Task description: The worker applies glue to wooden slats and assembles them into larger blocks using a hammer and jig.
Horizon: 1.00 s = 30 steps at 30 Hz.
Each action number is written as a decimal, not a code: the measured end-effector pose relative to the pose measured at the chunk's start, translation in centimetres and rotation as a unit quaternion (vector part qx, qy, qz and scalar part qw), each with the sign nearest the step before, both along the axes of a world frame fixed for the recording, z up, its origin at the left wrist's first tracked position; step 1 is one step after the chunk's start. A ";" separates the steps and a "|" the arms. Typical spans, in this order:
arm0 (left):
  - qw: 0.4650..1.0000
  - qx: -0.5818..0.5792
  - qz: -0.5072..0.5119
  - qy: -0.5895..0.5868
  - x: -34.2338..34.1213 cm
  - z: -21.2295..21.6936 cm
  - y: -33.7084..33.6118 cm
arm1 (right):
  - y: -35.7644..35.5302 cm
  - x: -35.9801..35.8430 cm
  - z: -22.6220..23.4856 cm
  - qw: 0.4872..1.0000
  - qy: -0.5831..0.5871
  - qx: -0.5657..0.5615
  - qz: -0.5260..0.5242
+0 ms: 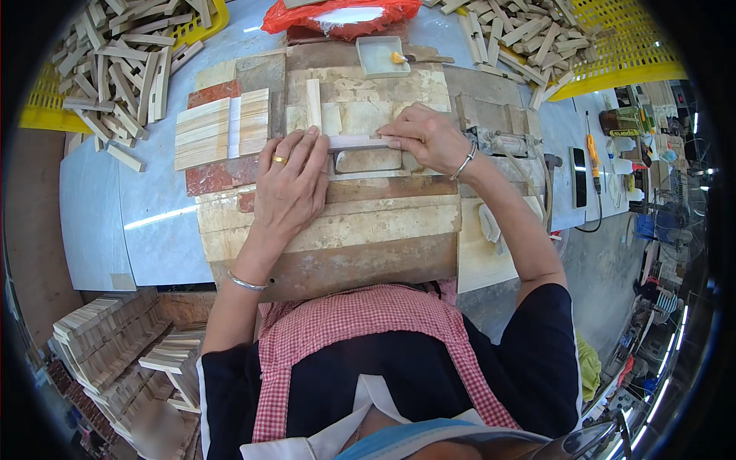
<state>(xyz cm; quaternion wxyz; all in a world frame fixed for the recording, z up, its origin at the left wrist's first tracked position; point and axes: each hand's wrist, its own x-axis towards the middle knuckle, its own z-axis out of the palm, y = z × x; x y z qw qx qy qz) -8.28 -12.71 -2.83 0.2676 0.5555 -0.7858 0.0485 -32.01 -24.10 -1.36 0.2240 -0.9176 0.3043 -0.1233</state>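
A narrow pale wooden strip (351,142) lies crosswise on the worn boards in front of me, its near edge dark. My left hand (291,180) is bent over the strip's left end, fingers close together and pressing down. At the other end, my right hand (429,139) pinches the strip between thumb and fingers. Just below the strip is a dark-edged rectangular opening (368,161) with rounded corners. Another wooden strip (313,101) points away from me, beyond my left fingertips. To the left, a row of light wooden strips (203,134) lies side by side.
Yellow baskets (211,24) (621,38) heaped with wood pieces stand at both far corners. A shallow tray (382,57) and red plastic bag (341,17) sit at the back. Rightward are a metal clamp-like fitting (506,144), a screwdriver (593,157) and a phone (579,178). Stacked wood (107,330) stands lower left.
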 end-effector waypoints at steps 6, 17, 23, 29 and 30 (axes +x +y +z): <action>1.000 0.007 0.010 0.009 -0.1 0.3 0.1 | 0.1 1.0 0.5 0.991 -0.029 0.115 -0.059; 0.998 0.058 -0.028 -0.009 -2.2 0.1 1.3 | -0.5 1.1 0.1 0.975 -0.011 0.202 -0.089; 0.995 0.063 -0.082 0.014 -5.8 -1.2 0.3 | -0.2 1.5 1.3 0.981 -0.004 0.174 -0.089; 0.994 0.069 -0.082 -0.029 -5.5 -0.7 0.3 | -3.5 7.2 5.4 0.984 0.070 0.160 -0.034; 0.994 0.069 -0.074 -0.029 -5.4 -0.7 0.4 | -3.7 10.0 5.8 0.993 0.085 0.082 -0.021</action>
